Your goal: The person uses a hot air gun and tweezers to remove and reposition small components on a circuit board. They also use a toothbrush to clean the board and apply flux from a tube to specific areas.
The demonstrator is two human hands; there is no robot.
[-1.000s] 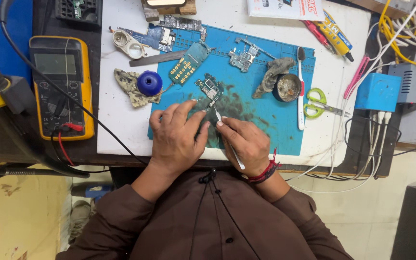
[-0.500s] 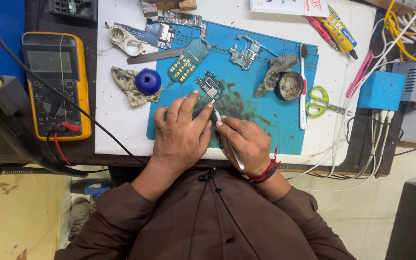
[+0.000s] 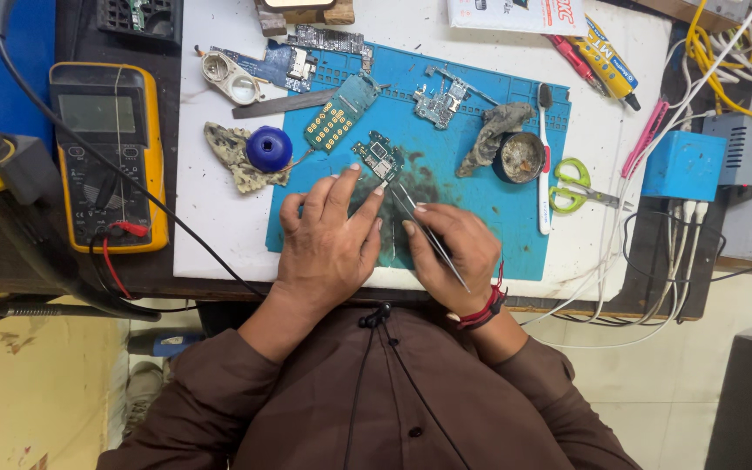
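Fingertips of my left hand (image 3: 328,239) press flat on the blue work mat (image 3: 524,235), the index stretched up so its tip touches the lower edge of the small green circuit board (image 3: 378,158); that hand grips nothing. My right hand (image 3: 450,252) is closed around slim metal tweezers (image 3: 428,233), whose tips point up and left to the same board's near corner, between my two hands. The board lies near the mat's middle, tilted, with the keypad board (image 3: 335,122) just above and left of it and another bare board (image 3: 439,104) up to the right. Open mat lies to the right of my right hand, as far as the white toothbrush (image 3: 543,161) along the mat's right edge; the round tin (image 3: 520,157) and grey rag (image 3: 491,135) sit above that space. To my left the mat ends just past my knuckles, then bare white tabletop, with the blue cap (image 3: 268,148) on a scrap of cloth near the mat's corner and the yellow multimeter (image 3: 110,152) well apart. The table's near edge runs under my wrists. Compared with half a second ago, both hands sit in much the same place, the tweezers held at the same slant against the board.
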